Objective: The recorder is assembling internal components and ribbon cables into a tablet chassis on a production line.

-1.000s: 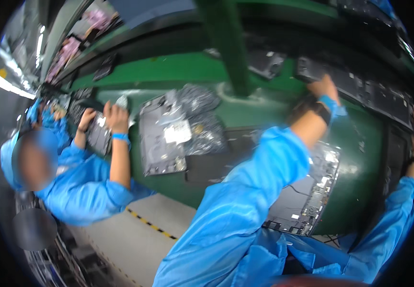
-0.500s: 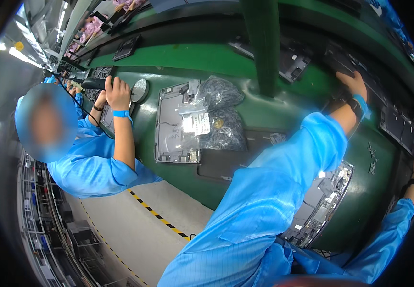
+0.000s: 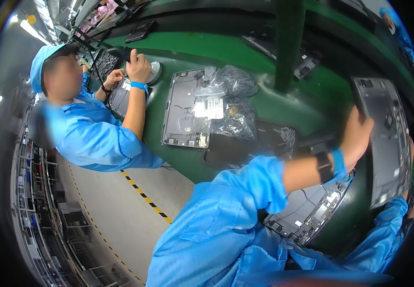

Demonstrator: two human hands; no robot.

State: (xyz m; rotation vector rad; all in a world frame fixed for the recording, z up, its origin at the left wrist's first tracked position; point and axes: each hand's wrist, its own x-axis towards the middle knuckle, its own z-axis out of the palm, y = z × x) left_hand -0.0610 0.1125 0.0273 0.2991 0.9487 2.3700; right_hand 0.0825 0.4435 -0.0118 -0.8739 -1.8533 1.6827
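My left hand (image 3: 358, 134) is closed on the left edge of a dark grey laptop casing (image 3: 390, 129), which it holds up at a steep tilt over the right side of the bench. Behind this casing's right edge a strip of my right hand (image 3: 411, 150) shows; its fingers are mostly hidden, so its grip cannot be made out. Under my left forearm, close to my body, lies an opened laptop base (image 3: 312, 210) with exposed boards and cables. The forearm covers part of it.
On the green bench (image 3: 168, 60) lie another laptop casing (image 3: 180, 110), clear bags of small dark parts (image 3: 238, 119) and a black tray (image 3: 221, 155). A green post (image 3: 289, 48) stands behind them. At left, a co-worker (image 3: 97, 138) in blue handles a black tool.
My left hand has brought the laptop casing from the far right toward me and raised it. The view has shifted slightly, and the co-worker's head has turned.
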